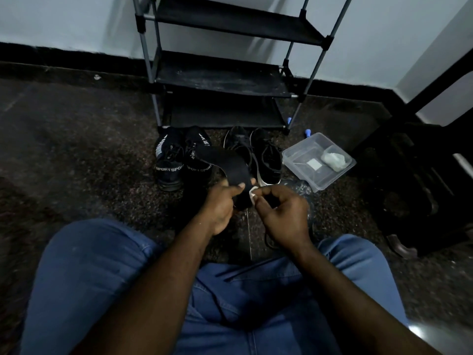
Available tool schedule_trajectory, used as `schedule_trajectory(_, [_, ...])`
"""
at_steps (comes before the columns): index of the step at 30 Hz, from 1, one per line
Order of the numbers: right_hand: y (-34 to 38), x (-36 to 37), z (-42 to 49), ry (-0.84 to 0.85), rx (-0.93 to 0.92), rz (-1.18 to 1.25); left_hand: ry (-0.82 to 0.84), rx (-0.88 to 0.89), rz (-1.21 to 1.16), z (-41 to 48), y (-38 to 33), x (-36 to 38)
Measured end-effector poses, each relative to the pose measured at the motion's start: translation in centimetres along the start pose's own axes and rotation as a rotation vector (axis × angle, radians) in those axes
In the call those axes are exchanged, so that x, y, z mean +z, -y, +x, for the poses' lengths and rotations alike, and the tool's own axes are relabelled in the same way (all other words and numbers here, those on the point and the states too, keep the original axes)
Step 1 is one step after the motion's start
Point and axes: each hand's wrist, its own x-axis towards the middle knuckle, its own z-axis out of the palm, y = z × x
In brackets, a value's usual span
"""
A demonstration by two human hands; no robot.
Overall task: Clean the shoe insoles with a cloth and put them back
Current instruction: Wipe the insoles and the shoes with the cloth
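The insole (227,165), black and flat, is held up in front of the person's lap, above the floor (89,149). Its near end sits in the left hand (220,208) and its far end reaches away and to the left, over the shoes. The left hand grips that near end, with the thumb laid on top and the fingers curled underneath. The right hand (284,213) is beside it with curled fingers, pinching a small white cloth (252,196) between thumb and forefinger. The cloth touches the insole's near edge, right beside the left thumb.

Two pairs of dark shoes stand side by side on the speckled dark floor, toes pointing at the shoe rack (220,78). The left pair (170,162) has white SPORT lettering across the heels. The right pair (268,157) is laced, with a pale sole edge showing. The far end of the insole hides part of the shoes in the middle.

Just right of the shoes is a clear plastic tub (299,156), tilted slightly to the view. It holds a crumpled pale wad (335,160) and a small white square (314,163). A small blue object (307,134) lies near the rack's right foot; what it is cannot be told. The rack has black fabric shelves on grey poles and stands against a pale wall. Blue jeans (89,265) fill the bottom of the view, with the knees spread apart.
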Motion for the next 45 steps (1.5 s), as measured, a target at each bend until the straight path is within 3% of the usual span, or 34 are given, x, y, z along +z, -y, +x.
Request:
schedule_trajectory(6, [0.4,0.0,2.3,0.03,0.034,-0.004,0.035,0.006,0.144,-0.3,-0.1,0.0])
schedule_trajectory(12, [0.9,0.9,1.7,0.125,-0.266,-0.261,0.184,0.026,0.263,-0.7,-0.4,-0.1])
schedule_trajectory(16, [1.4,0.8,3.5,0.103,-0.314,-0.335,0.221,0.019,0.219,-1.1,-0.7,0.2])
schedule_trajectory(20, [1.6,-0.3,7.2,-0.009,-0.229,-0.357,0.283,0.022,0.229,-1.4,-0.4,0.4])
schedule_trajectory(23, [1.3,-0.8,8.3,0.012,-0.152,-0.369,0.318,0.024,0.255,-1.0,-0.1,0.1])
schedule_trajectory(29, [1.4,-0.1,4.8,0.142,-0.292,-0.299,0.217,0.048,0.148,-0.4,-0.6,0.1])
schedule_trajectory(34, [0.7,-0.6,5.3,0.021,-0.226,-0.318,0.131,0.033,0.187,-0.4,-0.1,0.3])
schedule_trajectory(37, [0.4,-1.1,6.5,-0.041,-0.173,-0.327,0.182,0.035,0.201,-0.6,-0.2,0.5])
schedule_trajectory(43, [0.8,0.4,3.6,0.18,-0.319,-0.368,0.178,0.041,0.147,-0.6,-0.4,0.8])
schedule_trajectory(45, [0.5,0.3,3.7,0.163,-0.316,-0.361,0.19,0.032,0.13,-0.6,-0.5,0.7])
